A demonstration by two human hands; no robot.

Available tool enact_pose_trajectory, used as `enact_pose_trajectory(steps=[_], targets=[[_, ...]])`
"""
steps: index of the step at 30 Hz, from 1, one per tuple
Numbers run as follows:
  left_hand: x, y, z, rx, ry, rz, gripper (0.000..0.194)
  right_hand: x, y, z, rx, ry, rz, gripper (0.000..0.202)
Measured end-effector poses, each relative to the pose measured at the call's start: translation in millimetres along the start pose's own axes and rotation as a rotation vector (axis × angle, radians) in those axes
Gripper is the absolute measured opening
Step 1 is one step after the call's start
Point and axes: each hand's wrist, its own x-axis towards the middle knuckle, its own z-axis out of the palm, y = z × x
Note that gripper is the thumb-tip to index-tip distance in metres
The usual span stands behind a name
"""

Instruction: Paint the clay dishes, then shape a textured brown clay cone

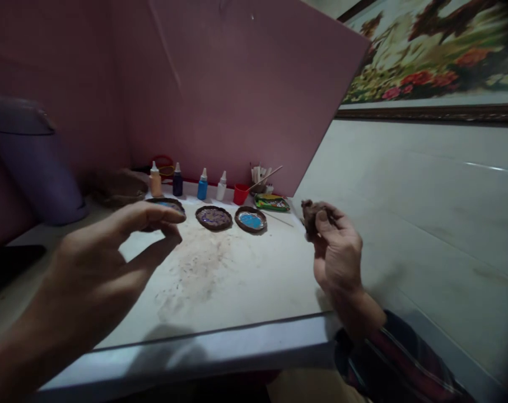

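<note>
My right hand (338,240) is raised over the right end of the table (254,280), its fingers closed round a lump of brown clay (315,218). On the left, my left hand (106,263) hangs in the air with thumb and fingers curved toward each other, a gap between them and nothing held. Behind its fingertips a brown dish with blue inside (169,202) is partly hidden. Beside that lie a brown dish with purple and white specks (214,218) and another brown-rimmed dish with blue inside (251,220).
Paint bottles (202,186), a red cup (240,194) with a stick and a green packet (271,202) line the back. A purple bin (39,168) stands left. Brown smears mark the tabletop. A pink board rises behind; a tiled wall (425,224) borders the right.
</note>
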Motion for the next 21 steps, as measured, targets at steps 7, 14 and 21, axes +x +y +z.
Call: enact_pose_trajectory(steps=[7, 14, 21], targets=[[29.8, -14.9, 40.3, 0.281, -0.244, 0.378, 0.019, 24.3, -25.6, 19.7, -0.037, -0.171, -0.150, 0.037], [31.6, -53.4, 60.4, 0.504, -0.448, 0.469, 0.024, 35.3, -16.7, 41.0, 0.025, -0.192, -0.075, 0.039], [-39.8, -22.9, 46.9, 0.387, -0.367, 0.602, 0.021, -10.2, 43.0, 91.4, -0.075, -0.428, 0.056, 0.042]])
